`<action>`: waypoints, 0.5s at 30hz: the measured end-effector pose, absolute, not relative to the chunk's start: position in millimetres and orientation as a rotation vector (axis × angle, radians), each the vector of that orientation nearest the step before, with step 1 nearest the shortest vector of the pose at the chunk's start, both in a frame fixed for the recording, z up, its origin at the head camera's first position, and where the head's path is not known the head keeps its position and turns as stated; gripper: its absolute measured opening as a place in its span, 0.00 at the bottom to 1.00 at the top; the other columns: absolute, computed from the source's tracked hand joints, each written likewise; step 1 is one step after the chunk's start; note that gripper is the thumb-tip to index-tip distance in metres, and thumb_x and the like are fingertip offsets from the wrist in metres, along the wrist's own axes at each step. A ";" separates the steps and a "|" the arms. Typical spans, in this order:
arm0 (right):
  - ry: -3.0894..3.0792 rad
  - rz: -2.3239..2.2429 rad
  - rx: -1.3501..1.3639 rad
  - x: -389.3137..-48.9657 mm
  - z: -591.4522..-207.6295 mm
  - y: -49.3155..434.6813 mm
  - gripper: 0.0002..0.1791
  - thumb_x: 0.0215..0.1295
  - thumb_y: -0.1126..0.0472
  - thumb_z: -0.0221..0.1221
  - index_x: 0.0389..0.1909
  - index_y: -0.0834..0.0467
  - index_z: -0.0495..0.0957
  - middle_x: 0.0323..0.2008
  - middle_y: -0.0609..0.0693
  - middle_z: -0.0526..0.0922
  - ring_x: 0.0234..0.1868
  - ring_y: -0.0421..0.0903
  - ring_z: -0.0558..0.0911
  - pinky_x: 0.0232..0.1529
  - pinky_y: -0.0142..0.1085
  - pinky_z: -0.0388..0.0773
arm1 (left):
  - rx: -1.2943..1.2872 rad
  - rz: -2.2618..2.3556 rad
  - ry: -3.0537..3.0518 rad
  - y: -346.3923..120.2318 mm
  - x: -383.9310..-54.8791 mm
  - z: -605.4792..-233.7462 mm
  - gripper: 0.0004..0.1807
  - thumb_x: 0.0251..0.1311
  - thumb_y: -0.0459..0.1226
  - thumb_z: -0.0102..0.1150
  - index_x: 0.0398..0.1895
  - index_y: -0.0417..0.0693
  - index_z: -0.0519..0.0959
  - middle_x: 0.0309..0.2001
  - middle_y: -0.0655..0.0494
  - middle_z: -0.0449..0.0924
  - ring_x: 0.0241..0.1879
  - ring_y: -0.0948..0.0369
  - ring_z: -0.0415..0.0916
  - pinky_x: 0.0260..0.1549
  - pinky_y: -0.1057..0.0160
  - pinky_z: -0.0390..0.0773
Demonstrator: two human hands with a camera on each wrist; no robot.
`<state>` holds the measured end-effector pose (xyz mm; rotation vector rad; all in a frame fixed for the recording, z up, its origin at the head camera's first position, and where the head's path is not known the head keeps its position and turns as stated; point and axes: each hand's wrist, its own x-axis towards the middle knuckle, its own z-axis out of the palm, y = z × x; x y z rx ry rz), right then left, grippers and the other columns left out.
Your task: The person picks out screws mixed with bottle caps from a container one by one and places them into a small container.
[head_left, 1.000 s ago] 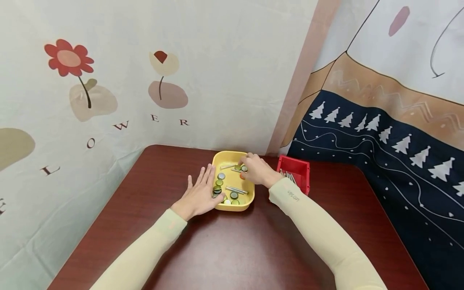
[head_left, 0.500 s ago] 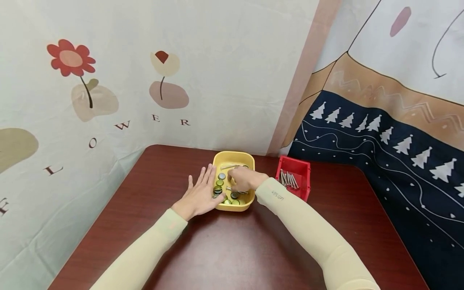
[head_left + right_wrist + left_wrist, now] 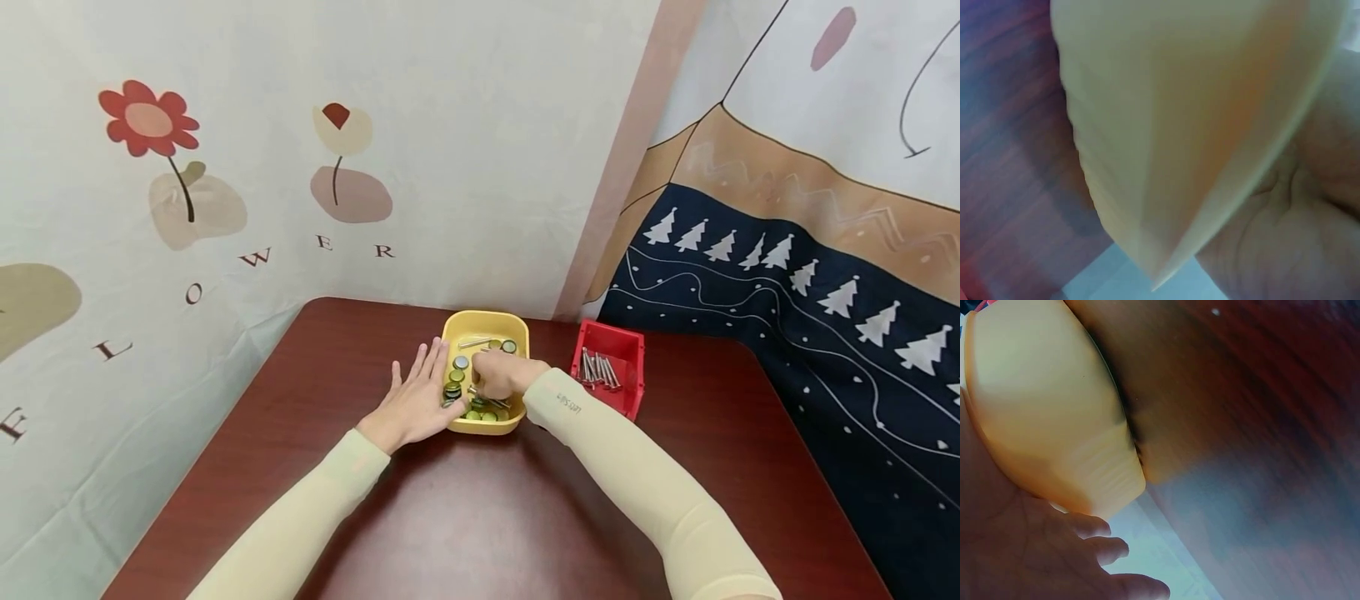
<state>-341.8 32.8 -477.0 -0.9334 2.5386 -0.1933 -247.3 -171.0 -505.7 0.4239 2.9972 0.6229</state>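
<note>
Head view: left hand [image 3: 415, 402] flat against yellow tray [image 3: 484, 321] rim.

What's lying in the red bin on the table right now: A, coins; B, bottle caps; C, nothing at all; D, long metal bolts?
D: the red bin holds a bunch of long metal bolts, while the bottle caps sit in the yellow tray.
</note>
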 end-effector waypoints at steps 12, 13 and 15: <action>2.539 -0.163 -0.937 -346.5 -488.0 33.4 0.09 0.85 0.61 0.66 0.39 0.56 0.88 0.32 0.46 0.87 0.33 0.43 0.81 0.39 0.34 0.81 | 0.428 0.633 2.991 -170.3 -249.6 -504.4 0.60 0.81 0.62 0.55 0.99 0.44 0.37 0.99 0.46 0.32 0.99 0.40 0.33 0.87 0.14 0.39; 2.545 -0.154 -0.937 -339.9 -479.6 32.7 0.08 0.86 0.62 0.66 0.42 0.58 0.89 0.34 0.48 0.88 0.35 0.44 0.82 0.41 0.35 0.82 | 0.427 0.630 2.991 -170.3 -249.7 -504.7 0.60 0.81 0.62 0.55 0.99 0.44 0.37 0.99 0.46 0.32 0.99 0.41 0.33 0.87 0.14 0.40; 2.549 -0.175 -0.960 -339.0 -477.9 34.7 0.08 0.86 0.60 0.66 0.46 0.60 0.90 0.38 0.50 0.91 0.38 0.45 0.84 0.45 0.37 0.85 | 0.426 0.630 2.989 -170.1 -250.1 -504.8 0.60 0.81 0.62 0.55 0.99 0.44 0.37 0.99 0.46 0.31 0.99 0.41 0.32 0.87 0.14 0.39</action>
